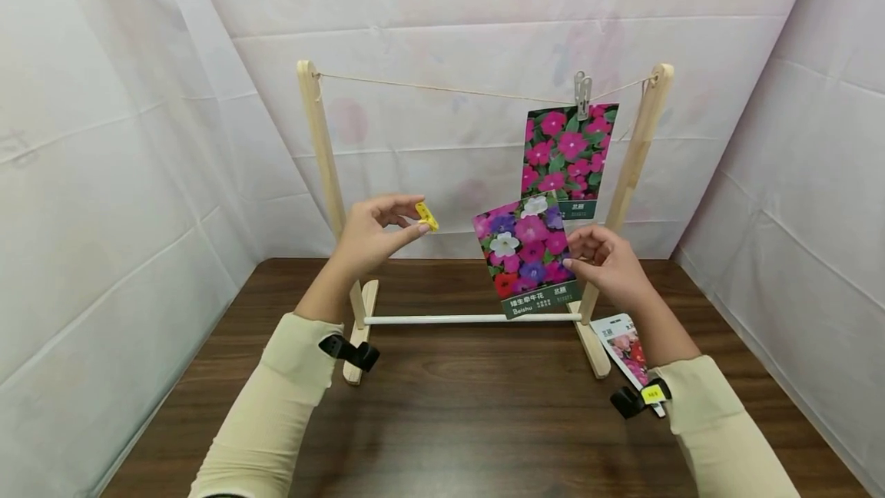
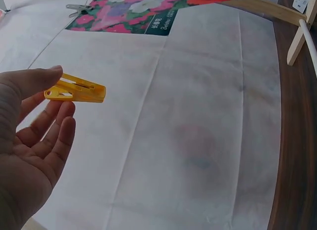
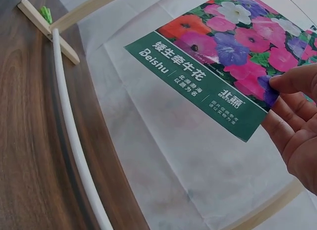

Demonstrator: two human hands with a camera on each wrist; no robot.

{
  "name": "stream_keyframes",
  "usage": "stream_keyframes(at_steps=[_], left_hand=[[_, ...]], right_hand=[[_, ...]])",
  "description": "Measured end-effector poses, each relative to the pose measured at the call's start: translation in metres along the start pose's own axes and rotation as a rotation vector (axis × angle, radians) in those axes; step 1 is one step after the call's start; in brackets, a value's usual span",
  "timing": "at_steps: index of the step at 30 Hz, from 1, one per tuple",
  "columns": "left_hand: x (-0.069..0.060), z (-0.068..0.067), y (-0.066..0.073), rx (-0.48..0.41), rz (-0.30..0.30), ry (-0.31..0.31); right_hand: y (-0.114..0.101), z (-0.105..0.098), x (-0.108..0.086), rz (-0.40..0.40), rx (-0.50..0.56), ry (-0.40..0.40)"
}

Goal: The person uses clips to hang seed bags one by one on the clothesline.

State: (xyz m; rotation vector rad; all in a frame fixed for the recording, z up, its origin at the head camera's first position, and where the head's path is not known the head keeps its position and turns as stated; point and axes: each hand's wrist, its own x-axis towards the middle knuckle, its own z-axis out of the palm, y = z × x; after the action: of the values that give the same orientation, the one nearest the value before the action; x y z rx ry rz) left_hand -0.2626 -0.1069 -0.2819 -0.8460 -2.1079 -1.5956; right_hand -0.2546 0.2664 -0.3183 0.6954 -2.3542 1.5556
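Note:
Between thumb and fingers my left hand (image 1: pixel 376 233) pinches a yellow clothespin (image 1: pixel 426 216), held in the air left of centre. In the left wrist view the clothespin (image 2: pixel 77 90) points away from the thumb. My right hand (image 1: pixel 611 267) pinches a flower seed packet (image 1: pixel 528 252) by its right edge, tilted, with mixed petunia-like blooms and a green label. Behind it, a second packet (image 1: pixel 570 144) with magenta flowers hangs from the string (image 1: pixel 442 88), held by a grey clothespin (image 1: pixel 583 97). The held packet covers that packet's lower left corner.
A wooden frame (image 1: pixel 639 144) with a white crossbar (image 1: pixel 470 320) stands on the dark wooden table (image 1: pixel 442 413). Another seed packet (image 1: pixel 625 348) lies at its right foot, partly under my right arm. Something green (image 3: pixel 45 14) sits by one foot. White cloth (image 1: pixel 442 44) surrounds the table.

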Motion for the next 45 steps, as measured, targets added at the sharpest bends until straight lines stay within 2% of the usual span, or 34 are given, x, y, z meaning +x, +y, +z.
stream_keyframes(at_steps=[5, 14, 25, 32, 35, 40, 43, 45], left_hand=[[0.012, 0.001, 0.007, 0.016, -0.030, 0.007], [0.032, 0.001, 0.015, -0.047, 0.048, 0.066], [0.052, 0.002, 0.034, -0.057, 0.058, 0.118], [0.064, 0.004, 0.041, -0.073, 0.077, 0.177], [0.068, 0.004, 0.045, -0.070, 0.075, 0.201], [0.074, 0.007, 0.052, -0.048, 0.083, 0.247], [0.078, 0.010, 0.055, -0.065, 0.094, 0.277], [0.081, 0.011, 0.058, -0.090, 0.100, 0.293]], right_hand=[[-0.004, 0.005, 0.008, 0.003, 0.019, 0.008], [-0.013, 0.008, 0.017, 0.001, 0.059, 0.011], [-0.025, 0.006, 0.030, -0.018, 0.021, 0.029], [-0.051, 0.016, 0.029, -0.051, 0.015, 0.055], [-0.054, 0.018, 0.032, -0.045, 0.008, 0.065], [-0.038, 0.019, 0.044, -0.053, 0.021, 0.090], [-0.027, 0.019, 0.051, -0.061, 0.030, 0.109], [-0.029, 0.020, 0.053, -0.070, 0.038, 0.115]])
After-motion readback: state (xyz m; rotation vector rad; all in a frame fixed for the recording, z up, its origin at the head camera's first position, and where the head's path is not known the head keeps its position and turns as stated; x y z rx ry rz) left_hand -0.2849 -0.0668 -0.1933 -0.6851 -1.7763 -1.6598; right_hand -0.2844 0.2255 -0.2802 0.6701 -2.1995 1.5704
